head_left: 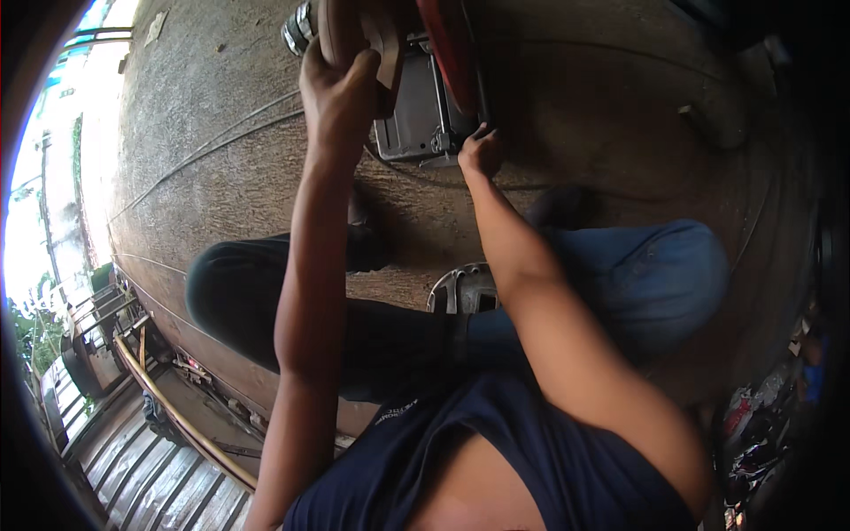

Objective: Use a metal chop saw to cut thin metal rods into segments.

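In front of me on the ground stands a machine with a flat dark metal base (407, 128), which looks like a chop saw. My left hand (339, 88) wraps round a brown rounded part (340, 31) of its upper body, thumb on the right side. A long red piece (450, 57) slants over the base's right side. My right hand (481, 152) is closed at the base's near right corner, beside a metal clamp fitting (443, 140). What its fingers hold is hidden. The machine's top runs out of view.
Dark cables (221, 133) run over the rough brown ground to the left and right. A round metal part with openings (462, 290) lies between my legs. A slatted metal structure (168, 469) stands at lower left. Mixed clutter (761, 425) lies at lower right.
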Demonstrator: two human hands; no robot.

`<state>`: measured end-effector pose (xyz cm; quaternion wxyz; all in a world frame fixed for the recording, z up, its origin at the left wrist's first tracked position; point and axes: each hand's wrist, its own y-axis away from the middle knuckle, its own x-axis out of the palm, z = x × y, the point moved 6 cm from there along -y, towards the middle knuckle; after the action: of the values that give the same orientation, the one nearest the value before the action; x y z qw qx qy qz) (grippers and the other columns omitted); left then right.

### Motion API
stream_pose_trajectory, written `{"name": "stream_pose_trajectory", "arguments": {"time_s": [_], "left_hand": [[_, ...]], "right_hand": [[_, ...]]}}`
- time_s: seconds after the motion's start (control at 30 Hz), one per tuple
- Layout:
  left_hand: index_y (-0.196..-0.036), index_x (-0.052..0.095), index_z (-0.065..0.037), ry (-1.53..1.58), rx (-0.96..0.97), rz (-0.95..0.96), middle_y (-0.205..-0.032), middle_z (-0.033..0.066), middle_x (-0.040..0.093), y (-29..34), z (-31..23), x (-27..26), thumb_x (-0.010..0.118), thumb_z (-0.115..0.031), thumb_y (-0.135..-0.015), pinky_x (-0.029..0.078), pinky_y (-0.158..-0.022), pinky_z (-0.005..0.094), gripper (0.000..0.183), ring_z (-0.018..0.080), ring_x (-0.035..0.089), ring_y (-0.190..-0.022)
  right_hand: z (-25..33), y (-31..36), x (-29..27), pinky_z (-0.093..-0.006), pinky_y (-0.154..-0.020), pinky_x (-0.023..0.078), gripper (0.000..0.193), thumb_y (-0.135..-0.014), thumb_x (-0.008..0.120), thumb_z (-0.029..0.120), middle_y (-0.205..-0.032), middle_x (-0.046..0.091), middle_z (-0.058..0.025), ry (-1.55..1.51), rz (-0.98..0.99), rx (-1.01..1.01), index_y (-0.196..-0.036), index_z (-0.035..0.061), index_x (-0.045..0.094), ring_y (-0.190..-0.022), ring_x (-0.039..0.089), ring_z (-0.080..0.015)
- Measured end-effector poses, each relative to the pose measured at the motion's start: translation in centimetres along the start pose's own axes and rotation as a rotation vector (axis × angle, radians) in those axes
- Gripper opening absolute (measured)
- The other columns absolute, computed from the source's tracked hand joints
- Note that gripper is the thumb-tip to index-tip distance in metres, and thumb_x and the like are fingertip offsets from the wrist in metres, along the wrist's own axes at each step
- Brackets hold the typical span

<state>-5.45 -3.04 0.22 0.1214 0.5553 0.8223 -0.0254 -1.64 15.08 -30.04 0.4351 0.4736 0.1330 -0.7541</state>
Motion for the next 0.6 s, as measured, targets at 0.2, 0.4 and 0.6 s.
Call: {"name": "stream_pose_trajectory", "arguments": {"time_s": [0.2,0.4,0.6], "left_hand": [[-0.113,0.048,0.009,-0.024,0.031,-0.019,-0.093,0.0158,0.059,-0.2,0.6,-0.3,0.062,-0.014,-0.074,0.048,-0.075,0.0338,0.048,0.0215,0.059,-0.083],[-0.111,0.050,0.007,-0.043,0.058,-0.008,-0.090,0.0122,0.059,-0.5,0.8,-0.2,0.062,-0.013,-0.075,0.047,-0.073,0.0321,0.044,0.0187,0.058,-0.081],[-0.108,0.050,0.004,-0.005,-0.023,-0.031,-0.079,0.0091,0.058,0.6,-0.8,0.0,0.064,-0.012,-0.077,0.048,-0.050,0.0265,0.037,0.0144,0.057,-0.056]], "right_hand": [[1.1,-1.4,0.8,-0.0482,-0.084,0.048,0.059,-0.087,0.048,0.047,-0.113,0.056,-0.0260,0.071,0.261,0.120,-0.116,-0.0050,0.050,-0.102,0.058,-0.0380],[0.4,-2.1,1.9,-0.0451,-0.089,0.046,0.068,-0.084,0.050,0.055,-0.113,0.056,-0.0272,0.100,0.178,0.057,-0.111,-0.0072,0.055,-0.105,0.057,-0.0383],[1.3,-1.8,1.1,-0.0437,-0.080,0.049,0.056,-0.089,0.046,0.047,-0.096,0.062,-0.0264,0.047,0.050,-0.084,-0.096,-0.0068,0.060,-0.090,0.062,-0.0385]]}}
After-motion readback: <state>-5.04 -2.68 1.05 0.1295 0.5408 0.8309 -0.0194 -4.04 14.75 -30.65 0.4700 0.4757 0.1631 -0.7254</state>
